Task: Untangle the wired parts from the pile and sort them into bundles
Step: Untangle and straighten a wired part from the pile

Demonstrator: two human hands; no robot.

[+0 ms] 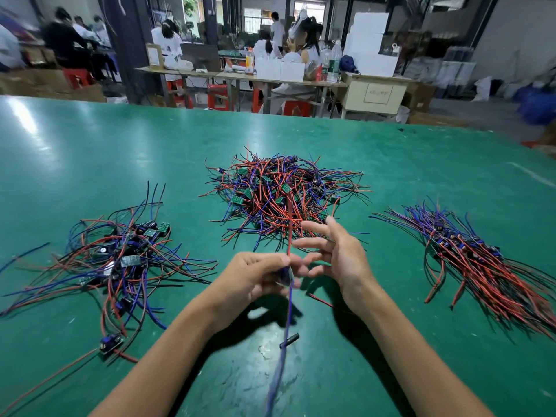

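Here, one wired part is held up over the green worktop.
The left hand pinches it; the right hand beside it has loose, spread fingers. The pile lies just beyond both.

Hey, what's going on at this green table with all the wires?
A person is sorting wired parts. The left hand pinches one part, its red wire running up toward the tangled pile; the right hand is open beside it. A loose heap lies left, and an aligned bundle lies right.
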